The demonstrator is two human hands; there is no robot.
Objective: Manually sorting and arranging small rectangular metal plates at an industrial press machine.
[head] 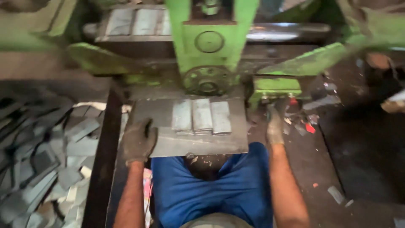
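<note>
Seated position at a green-painted metal press machine, upper centre of the frame, with blue trousers visible at bottom centre. Flat grey rectangular steel plate lying at centre frame, directly below the machine's round green flywheel-like hub. Three small grey rectangular metal blanks laid side by side on the upper middle of the plate, long edges touching or nearly so (exact contact not discernible owing to blur). Left hand, in a dark work glove, placed on the left edge of the plate at centre left; fingers curled over the plate edge, thumb side toward the blanks, well apart from them. Right hand, in a pale soiled work glove, at centre right, just beyond the right edge of the plate and below the green block-shaped machine fitting; fingers held together and pointing up the frame; whether pressing or gripping anything cannot be told. Heap of grey sheet-metal offcuts filling the left side of the frame, separated from the plate by a dark upright frame member. Scattered red and grey scraps on the dark surface right of the right hand.
</note>
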